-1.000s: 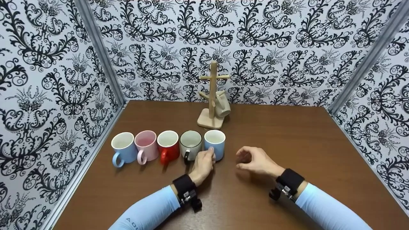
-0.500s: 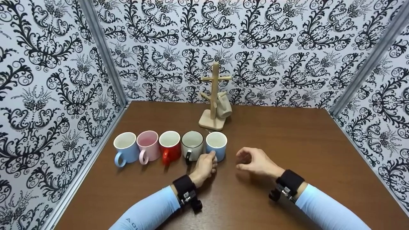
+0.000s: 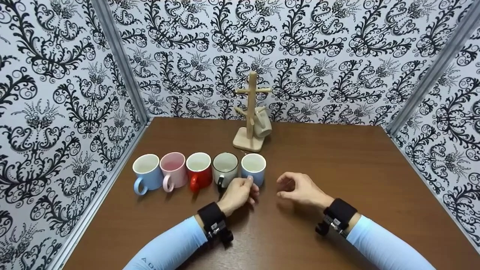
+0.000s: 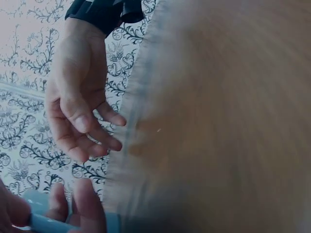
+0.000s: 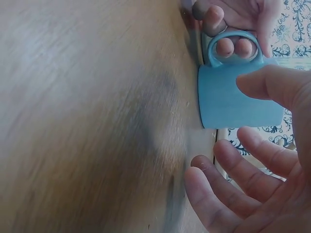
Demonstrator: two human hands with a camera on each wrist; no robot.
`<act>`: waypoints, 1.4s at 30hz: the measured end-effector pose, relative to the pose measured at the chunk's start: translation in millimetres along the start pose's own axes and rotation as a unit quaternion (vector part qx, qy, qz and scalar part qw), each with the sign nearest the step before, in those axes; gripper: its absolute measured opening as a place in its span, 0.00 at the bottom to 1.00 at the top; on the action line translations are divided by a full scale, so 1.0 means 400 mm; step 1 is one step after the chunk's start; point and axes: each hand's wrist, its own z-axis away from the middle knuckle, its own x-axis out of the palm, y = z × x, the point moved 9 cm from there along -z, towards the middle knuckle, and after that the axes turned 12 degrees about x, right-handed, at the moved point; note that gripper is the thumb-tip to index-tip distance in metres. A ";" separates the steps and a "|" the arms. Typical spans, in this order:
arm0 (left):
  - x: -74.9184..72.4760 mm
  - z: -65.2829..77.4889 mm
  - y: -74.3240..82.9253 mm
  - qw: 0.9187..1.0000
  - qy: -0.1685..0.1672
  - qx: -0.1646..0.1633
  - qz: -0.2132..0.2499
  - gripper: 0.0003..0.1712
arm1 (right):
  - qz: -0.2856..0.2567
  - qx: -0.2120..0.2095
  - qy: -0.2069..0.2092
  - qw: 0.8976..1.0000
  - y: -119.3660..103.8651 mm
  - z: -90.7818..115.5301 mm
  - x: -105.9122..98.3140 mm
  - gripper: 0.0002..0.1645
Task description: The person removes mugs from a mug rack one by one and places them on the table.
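The light blue mug (image 3: 253,169) with a white inside stands upright at the right end of a row of mugs. My left hand (image 3: 240,193) holds it by the handle; in the right wrist view, two fingertips (image 5: 225,47) poke through the handle loop (image 5: 235,35). The left wrist view shows these fingers (image 4: 90,208) at the blue handle along the bottom edge. My right hand (image 3: 302,189) is right of the mug, fingers loosely curved with nothing between them. From the right wrist, the mug's side appears beyond the thumb (image 5: 262,85).
Left of that mug stand a clear ribbed mug with a black handle (image 3: 225,168), a red mug (image 3: 200,174), a pink mug (image 3: 173,172) and another blue mug (image 3: 148,174). Behind is a wooden mug tree (image 3: 251,108) bearing a cream mug (image 3: 263,125). Patterned walls enclose the brown table (image 3: 337,150).
My left wrist has shifted slightly left, and its lower fingers now spread out below the mug's handle. The mugs and my right hand stay in place; the head view moved a little.
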 end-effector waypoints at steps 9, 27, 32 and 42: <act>-0.016 0.008 0.031 0.997 -0.030 0.036 -0.069 0.15 | 0.003 0.000 0.004 1.000 -0.004 0.007 -0.002 0.23; -0.067 0.056 0.113 0.948 -0.059 0.110 -0.291 0.23 | 0.011 -0.017 0.007 1.000 -0.015 0.006 -0.013 0.21; -0.079 0.061 0.142 0.938 -0.060 0.119 -0.321 0.20 | 0.016 -0.022 0.001 1.000 -0.022 0.000 -0.015 0.21; -0.083 0.059 0.189 0.932 -0.094 0.122 -0.327 0.19 | 0.012 -0.017 -0.006 1.000 -0.039 -0.009 -0.034 0.23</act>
